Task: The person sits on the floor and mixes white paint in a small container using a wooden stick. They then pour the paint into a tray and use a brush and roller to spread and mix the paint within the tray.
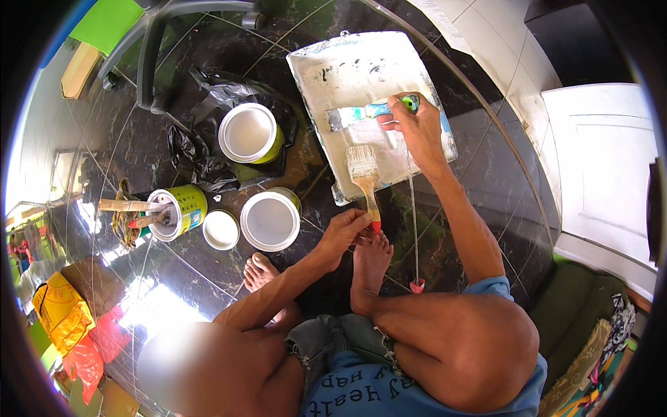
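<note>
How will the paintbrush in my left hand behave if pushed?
Your paintbrush probably has a rigid handle, since it looks wooden. Its white-coated bristles might flex if wet, or feel stiff if dried. Held near the end by your left hand, it may pivot.

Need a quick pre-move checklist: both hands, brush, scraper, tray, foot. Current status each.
1. Left hand holding brush by its handle: ok.
2. Right hand gripping scraper: ok.
3. Bristles over tray: ok.
4. Bristles free of paint: not ok, they look white-coated.
5. Right foot off the tray: ok.
6. Brush handle clear of toes: cannot tell, they overlap in this view.
</note>
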Tool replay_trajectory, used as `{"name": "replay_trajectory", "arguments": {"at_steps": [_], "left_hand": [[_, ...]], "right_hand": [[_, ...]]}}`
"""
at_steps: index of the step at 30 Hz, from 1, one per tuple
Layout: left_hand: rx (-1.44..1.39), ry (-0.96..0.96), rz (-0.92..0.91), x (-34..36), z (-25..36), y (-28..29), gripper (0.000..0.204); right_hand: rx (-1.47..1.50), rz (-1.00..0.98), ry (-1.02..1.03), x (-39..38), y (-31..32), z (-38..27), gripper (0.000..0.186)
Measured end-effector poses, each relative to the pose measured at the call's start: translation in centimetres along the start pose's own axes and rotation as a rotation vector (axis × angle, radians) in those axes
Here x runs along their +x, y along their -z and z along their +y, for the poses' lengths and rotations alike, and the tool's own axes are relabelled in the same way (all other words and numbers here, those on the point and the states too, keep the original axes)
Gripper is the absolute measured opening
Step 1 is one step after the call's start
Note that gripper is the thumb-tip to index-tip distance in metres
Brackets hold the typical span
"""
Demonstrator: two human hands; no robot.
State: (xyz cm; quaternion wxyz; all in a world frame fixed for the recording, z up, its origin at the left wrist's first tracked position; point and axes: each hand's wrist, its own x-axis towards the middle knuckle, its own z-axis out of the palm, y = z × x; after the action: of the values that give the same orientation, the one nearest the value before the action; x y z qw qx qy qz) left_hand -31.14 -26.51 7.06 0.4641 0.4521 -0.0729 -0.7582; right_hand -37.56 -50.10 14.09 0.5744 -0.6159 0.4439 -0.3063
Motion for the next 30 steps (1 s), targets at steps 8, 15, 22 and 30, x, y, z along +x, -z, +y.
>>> {"name": "replay_trajectory", "arguments": {"at_steps": [8,15,22,30], "left_hand": [[-0.015,-0.018,0.024,0.0,-0.6,0.7,0.027],[0.004,-0.03,0.018,0.0,-0.3,0.3,0.03],[0.014,-0.059,0.031,-0.1,-0.5,0.5,0.03],[0.046,-0.08,0.061,-0.2,-0.2,0.3,0.03]], "right_hand": [[-0.091,0.073,0.12,0.3,1.2,-1.2,0.022],[-0.149,0.011,0.099,0.3,0.4,-1.4,0.02],[-0.198,-0.078,0.15,-0.5,0.1,-2.1,0.022],[-0.133,-0.144,0.095,0.7,0.2,-1.8,0.023]]}}
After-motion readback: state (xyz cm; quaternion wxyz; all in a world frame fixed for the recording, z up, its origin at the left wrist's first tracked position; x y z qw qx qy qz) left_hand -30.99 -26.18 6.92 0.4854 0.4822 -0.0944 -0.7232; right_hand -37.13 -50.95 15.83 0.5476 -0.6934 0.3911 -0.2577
